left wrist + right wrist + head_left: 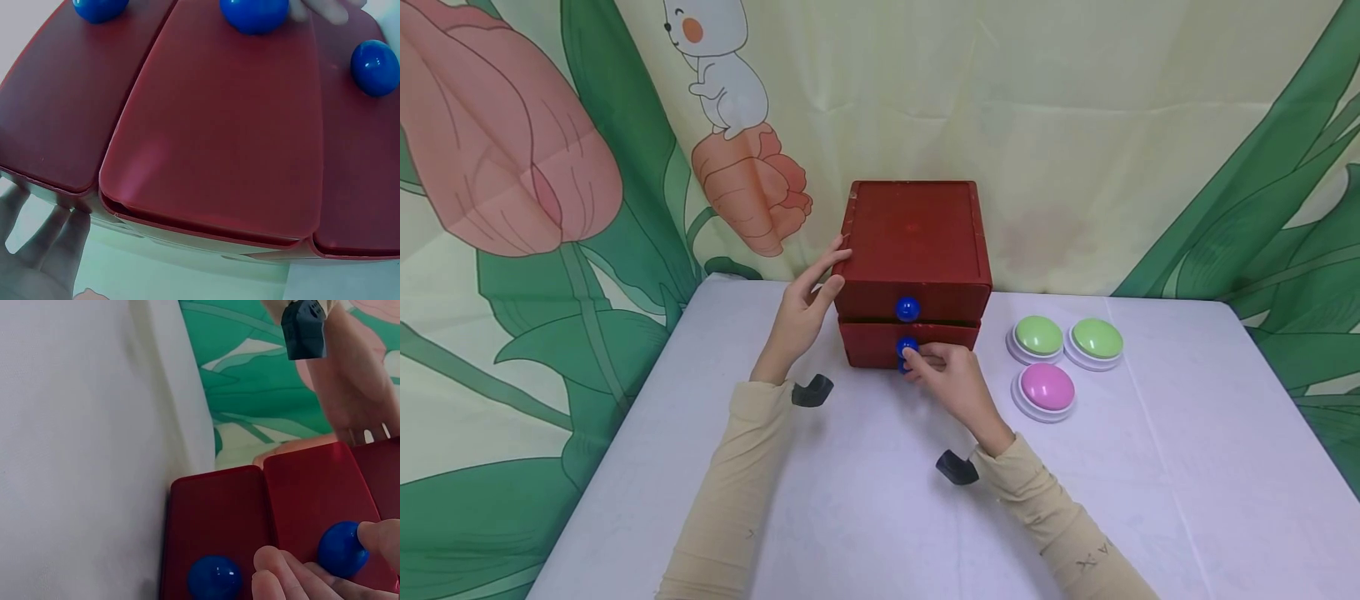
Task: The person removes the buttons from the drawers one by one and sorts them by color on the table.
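A dark red drawer cabinet (912, 229) has three drawers, each with a round blue knob. Its middle drawer (219, 125) stands slightly forward of the top and bottom drawers. My right hand (951, 383) pinches the middle drawer's blue knob (342, 549), thumb on one side and fingers on the other. Below that is the bottom drawer's knob (214, 579), partly hidden in the head view. With fingers extended, my left hand (801, 312) rests on the cabinet's left side near the top. The top drawer's knob (907, 309) is untouched.
To the right of the cabinet, two green push buttons (1038, 336) and a pink push button (1047, 387) stand on the white-covered table (865, 500). A printed curtain (1060, 150) hangs right behind the cabinet. Black wrist-worn pieces (812, 391) stick out near both cuffs.
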`<state>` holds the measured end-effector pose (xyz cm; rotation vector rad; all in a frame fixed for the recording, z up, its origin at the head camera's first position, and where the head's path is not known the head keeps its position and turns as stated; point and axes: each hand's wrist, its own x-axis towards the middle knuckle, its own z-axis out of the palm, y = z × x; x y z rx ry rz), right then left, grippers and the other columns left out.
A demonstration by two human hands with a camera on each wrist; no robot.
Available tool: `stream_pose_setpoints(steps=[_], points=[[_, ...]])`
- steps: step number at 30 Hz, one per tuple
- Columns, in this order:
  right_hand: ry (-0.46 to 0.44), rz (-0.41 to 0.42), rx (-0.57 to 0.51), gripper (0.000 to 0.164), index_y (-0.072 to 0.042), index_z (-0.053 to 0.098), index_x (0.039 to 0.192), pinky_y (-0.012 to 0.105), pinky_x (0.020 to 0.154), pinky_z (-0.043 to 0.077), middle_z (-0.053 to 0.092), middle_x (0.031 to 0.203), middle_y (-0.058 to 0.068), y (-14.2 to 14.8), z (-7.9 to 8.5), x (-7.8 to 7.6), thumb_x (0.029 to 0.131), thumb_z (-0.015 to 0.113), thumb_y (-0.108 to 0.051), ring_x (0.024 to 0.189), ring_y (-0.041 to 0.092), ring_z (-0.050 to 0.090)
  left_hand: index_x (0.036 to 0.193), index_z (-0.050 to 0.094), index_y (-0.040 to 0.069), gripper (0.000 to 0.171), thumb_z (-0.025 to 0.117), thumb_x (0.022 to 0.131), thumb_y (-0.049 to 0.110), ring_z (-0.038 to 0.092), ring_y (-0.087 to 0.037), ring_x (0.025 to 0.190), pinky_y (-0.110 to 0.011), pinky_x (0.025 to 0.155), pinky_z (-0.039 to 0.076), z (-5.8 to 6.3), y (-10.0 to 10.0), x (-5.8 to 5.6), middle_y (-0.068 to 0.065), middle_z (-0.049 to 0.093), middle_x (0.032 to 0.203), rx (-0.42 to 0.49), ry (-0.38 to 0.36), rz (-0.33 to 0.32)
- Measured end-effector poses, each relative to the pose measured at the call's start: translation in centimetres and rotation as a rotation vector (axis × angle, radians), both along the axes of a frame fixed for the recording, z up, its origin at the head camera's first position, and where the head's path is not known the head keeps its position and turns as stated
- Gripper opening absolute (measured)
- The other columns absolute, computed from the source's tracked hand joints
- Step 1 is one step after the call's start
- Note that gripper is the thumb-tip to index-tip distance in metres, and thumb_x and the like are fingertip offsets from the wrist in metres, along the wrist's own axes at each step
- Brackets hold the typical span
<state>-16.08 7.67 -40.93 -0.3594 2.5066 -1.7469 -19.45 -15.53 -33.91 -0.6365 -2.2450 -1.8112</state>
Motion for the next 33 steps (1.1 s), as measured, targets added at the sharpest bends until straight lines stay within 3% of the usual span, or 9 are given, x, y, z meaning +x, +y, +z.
stream_pose_setpoints(steps=[8,20,33], points=[[0.001,-0.019,0.013,0.032,0.006,0.071,0.105,0.033,0.072,0.061,0.076,0.086,0.016,0.05,-0.11,-0.53,0.097,0.065,-0.024,0.079,0.035,0.074,0.144,0.05,0.003,0.041,0.049,0.105,0.013,0.029,-0.015,0.149,-0.047,0.113,0.04,-0.17,-0.04,-0.06,-0.003,0.032,0.162,-0.005,-0.001,0.001],[-0.003,-0.029,0.003,0.032,0.007,0.071,0.106,0.035,0.071,0.061,0.076,0.087,0.017,-0.04,-0.1,-0.8,0.097,0.065,-0.023,0.081,0.037,0.074,0.144,0.05,0.004,0.041,0.049,0.105,0.013,0.029,-0.016,0.149,-0.047,0.113,0.04,-0.13,-0.07,-0.1,-0.003,0.032,0.161,-0.008,0.0,0.004],[0.01,-0.048,0.107,0.033,0.001,0.073,0.108,0.038,0.081,0.06,0.076,0.097,0.014,0.83,-0.34,0.01,0.096,0.067,-0.029,0.087,0.029,0.075,0.144,0.05,0.003,0.04,0.049,0.105,0.012,0.029,-0.017,0.149,-0.048,0.112,0.04,-0.05,-0.04,0.02,-0.005,0.032,0.161,-0.012,0.008,0.005]])
